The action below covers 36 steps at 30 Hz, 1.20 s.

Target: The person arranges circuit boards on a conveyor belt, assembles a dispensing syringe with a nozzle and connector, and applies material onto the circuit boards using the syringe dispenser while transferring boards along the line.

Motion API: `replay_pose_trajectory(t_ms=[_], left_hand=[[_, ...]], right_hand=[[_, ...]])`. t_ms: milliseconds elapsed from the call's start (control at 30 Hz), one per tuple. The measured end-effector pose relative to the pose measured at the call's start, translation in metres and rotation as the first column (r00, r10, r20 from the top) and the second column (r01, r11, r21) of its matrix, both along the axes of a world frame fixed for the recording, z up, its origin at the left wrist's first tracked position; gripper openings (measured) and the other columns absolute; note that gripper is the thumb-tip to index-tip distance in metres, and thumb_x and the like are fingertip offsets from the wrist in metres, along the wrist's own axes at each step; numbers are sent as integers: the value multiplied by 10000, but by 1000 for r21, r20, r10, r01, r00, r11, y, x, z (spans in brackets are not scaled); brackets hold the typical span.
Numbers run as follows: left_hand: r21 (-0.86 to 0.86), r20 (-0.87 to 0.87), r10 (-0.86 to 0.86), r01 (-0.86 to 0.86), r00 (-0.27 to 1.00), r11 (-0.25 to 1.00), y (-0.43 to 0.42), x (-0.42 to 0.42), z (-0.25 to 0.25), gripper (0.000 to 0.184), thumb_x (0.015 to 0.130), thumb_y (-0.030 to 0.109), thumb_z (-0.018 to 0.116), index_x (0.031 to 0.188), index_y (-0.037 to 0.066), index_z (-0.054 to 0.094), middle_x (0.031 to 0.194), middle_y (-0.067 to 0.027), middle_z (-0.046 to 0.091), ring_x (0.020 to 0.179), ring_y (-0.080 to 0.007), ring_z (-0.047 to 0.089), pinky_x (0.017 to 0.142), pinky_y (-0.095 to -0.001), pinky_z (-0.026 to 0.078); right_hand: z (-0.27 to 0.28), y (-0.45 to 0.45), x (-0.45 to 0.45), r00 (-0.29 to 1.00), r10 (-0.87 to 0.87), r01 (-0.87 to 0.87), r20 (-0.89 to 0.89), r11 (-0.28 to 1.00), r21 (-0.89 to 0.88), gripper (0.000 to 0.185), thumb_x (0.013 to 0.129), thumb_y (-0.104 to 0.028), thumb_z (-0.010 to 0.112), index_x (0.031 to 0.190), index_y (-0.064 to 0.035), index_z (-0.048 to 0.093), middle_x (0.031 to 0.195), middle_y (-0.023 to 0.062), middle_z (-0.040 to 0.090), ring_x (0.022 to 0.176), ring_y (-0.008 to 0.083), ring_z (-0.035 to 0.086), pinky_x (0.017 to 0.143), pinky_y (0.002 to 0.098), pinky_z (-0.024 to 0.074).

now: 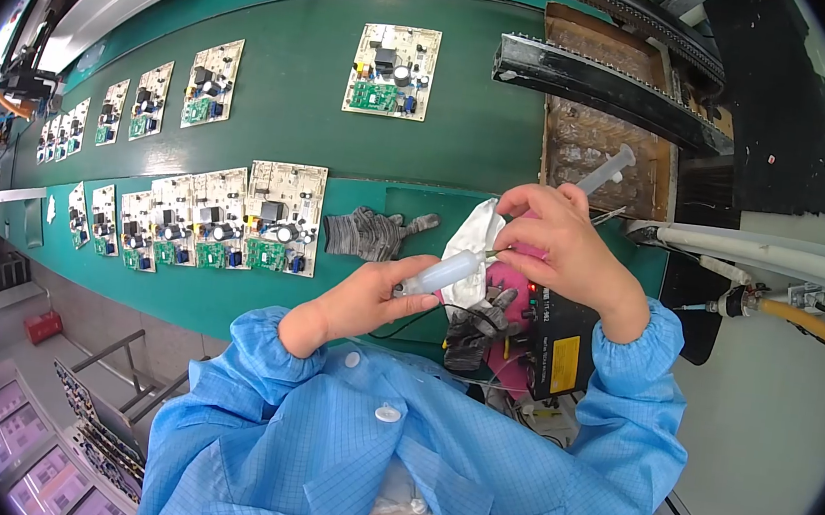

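Observation:
My left hand (373,294) is wrapped round a translucent white syringe barrel (441,273), held at a slant above the green table's front edge. At the barrel's upper right end, the fingers of my right hand (540,236) pinch its small tip, which the fingertips partly cover. A second clear syringe (607,169) sticks out past my right hand, toward the brown tray. Beneath the hands are a crumpled white cloth (473,232), a pink cloth (511,353) and a dark glove (472,339). A grey glove (365,233) lies left of them.
Several circuit boards (285,209) stand along the table's left side. More boards (392,69) lie on the dark green belt (291,74) behind. A black box with a yellow label (565,364) sits right of the cloths. The brown tray (662,183) is under black rails (611,92).

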<state>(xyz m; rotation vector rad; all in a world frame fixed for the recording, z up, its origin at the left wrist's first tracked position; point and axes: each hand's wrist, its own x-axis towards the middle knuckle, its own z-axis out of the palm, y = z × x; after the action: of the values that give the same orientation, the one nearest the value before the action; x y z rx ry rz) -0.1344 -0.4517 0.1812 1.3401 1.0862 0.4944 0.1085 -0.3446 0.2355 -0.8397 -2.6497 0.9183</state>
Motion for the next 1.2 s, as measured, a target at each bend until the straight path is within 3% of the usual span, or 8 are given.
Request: replay_pose_trajectory(t_ms=[500, 867, 1067, 1200], left_hand=[[150, 4, -14, 13, 1000, 989, -5, -9, -1, 483, 861, 272, 624, 1269, 67, 468, 829, -69, 592, 595, -115, 536, 557, -264, 456], [117, -72, -23, 31, 997, 993, -4, 0, 4, 481, 858, 285, 624, 1257, 61, 475, 843, -101, 601, 621, -140, 554, 600, -285, 467], [257, -111, 29, 1, 993, 966, -9, 4, -3, 466, 855, 285, 620, 1237, 57, 483, 918, -154, 613, 741, -244, 606, 668, -337, 482], [310, -279, 53, 37, 959, 950, -11, 9, 3, 447, 852, 273, 614, 1225, 63, 486, 943, -176, 607, 781, -323, 604, 681, -369, 486]], right_hand=[[10, -10, -21, 998, 42, -55, 46, 940, 337, 49, 682, -95, 653, 711, -110, 617, 982, 15, 557, 920, 174, 536, 858, 370, 333], [7, -14, -13, 997, 49, -64, 54, 938, 340, 71, 672, -70, 633, 732, -100, 611, 1001, 26, 565, 932, 179, 541, 857, 367, 344], [4, -16, -13, 997, 42, -57, 68, 968, 244, 49, 731, -96, 636, 756, -88, 595, 1076, 37, 534, 1030, 196, 491, 889, 408, 301], [-4, -16, -9, 996, 38, -49, 79, 988, 144, 99, 758, -110, 638, 747, -80, 544, 1122, 48, 494, 1103, 241, 425, 906, 431, 260]])
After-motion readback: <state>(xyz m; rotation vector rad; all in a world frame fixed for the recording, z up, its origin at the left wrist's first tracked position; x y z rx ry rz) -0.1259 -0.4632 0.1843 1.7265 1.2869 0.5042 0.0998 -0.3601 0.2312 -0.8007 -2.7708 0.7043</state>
